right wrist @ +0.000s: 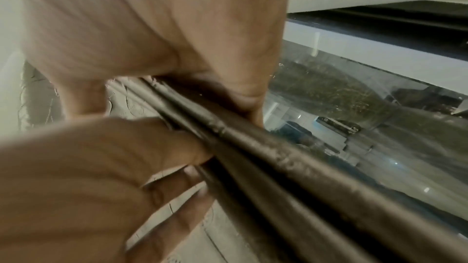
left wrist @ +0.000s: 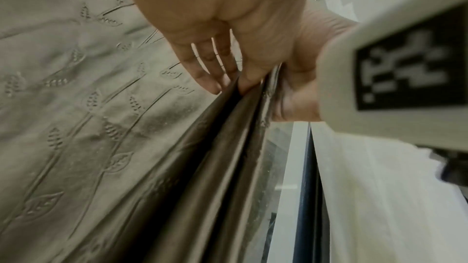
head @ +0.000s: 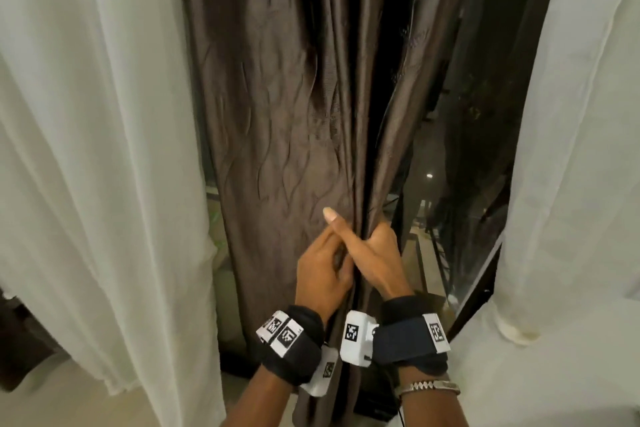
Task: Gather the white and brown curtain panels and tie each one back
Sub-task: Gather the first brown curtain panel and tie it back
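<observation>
brown curtain panel [head: 284, 121]: glossy, creased, leaf-embossed; hangs centre, edge folds bunched.
white curtain panels [head: 90, 135]: 2, sheer, hanging loose either side.

There are two white curtain panels, one hanging at the left [head: 104, 149] and one at the right [head: 581, 149]. Between them hangs one brown curtain panel [head: 277, 114], gathered into several folds whose number cannot be told. Two hands show, the left hand [head: 322, 274] and the right hand [head: 377, 260], both gripping the same brown folds. Each wrist carries one black band with a white camera block, so two bands in all. One metal bracelet [head: 429, 386] sits on the right forearm. One glass pane [head: 450, 218] shows behind the brown cloth.
</observation>
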